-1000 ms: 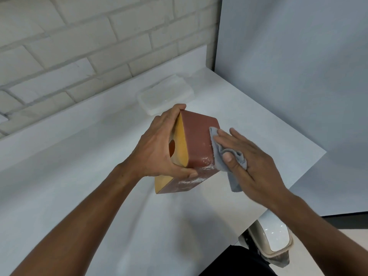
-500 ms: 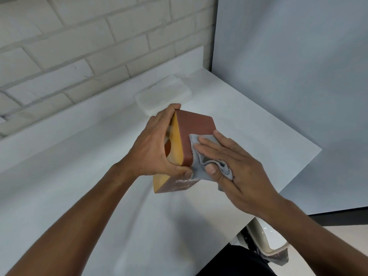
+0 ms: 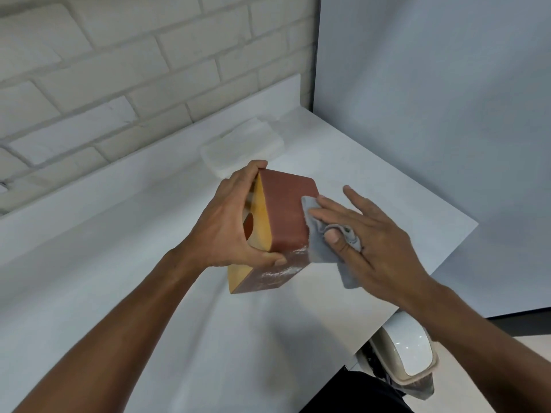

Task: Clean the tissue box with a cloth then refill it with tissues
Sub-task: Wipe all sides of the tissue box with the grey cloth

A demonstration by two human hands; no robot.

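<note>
1. Right hand [image 3: 372, 242], fingers spread nearly straight, presses a soft grey cloth [image 3: 320, 254] against the box's side, with the thumb pinching a fold.
2. Left hand [image 3: 226, 231] grips the tilted tissue box [image 3: 286, 216] over the white bench [image 3: 89, 234]; the box is glossy reddish-brown with a yellow face.
3. A white tissue stack [image 3: 241, 147] lies by the brick wall [image 3: 119, 70].

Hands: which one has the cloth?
The right hand holds the grey cloth against the box; the left hand grips only the box.

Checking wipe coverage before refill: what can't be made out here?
Head view only:
Inside of the red-and-yellow tissue box: the left hand partly covers its opening.
Box face under the grey cloth and right hand.
White tissue stack: pale against the white table, sheets uncountable.
</note>
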